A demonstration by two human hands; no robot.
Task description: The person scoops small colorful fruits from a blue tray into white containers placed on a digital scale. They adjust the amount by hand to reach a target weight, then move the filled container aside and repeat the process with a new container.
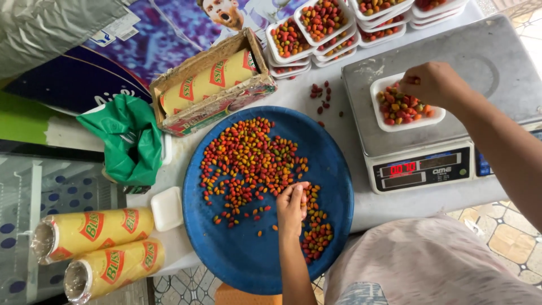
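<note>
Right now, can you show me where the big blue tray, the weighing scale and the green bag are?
big blue tray (248, 260): head view, bare lower part of its surface.
weighing scale (491, 62): head view, bare steel top plate.
green bag (132, 138): head view, middle of the crumpled plastic.

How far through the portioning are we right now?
Done: stacks of filled white trays stand at the far edge of the table. In hand: the right hand drops pieces into a white tray on the scale, while the left hand gathers more. Left: many red, orange and green pieces cover the blue platter.
</note>
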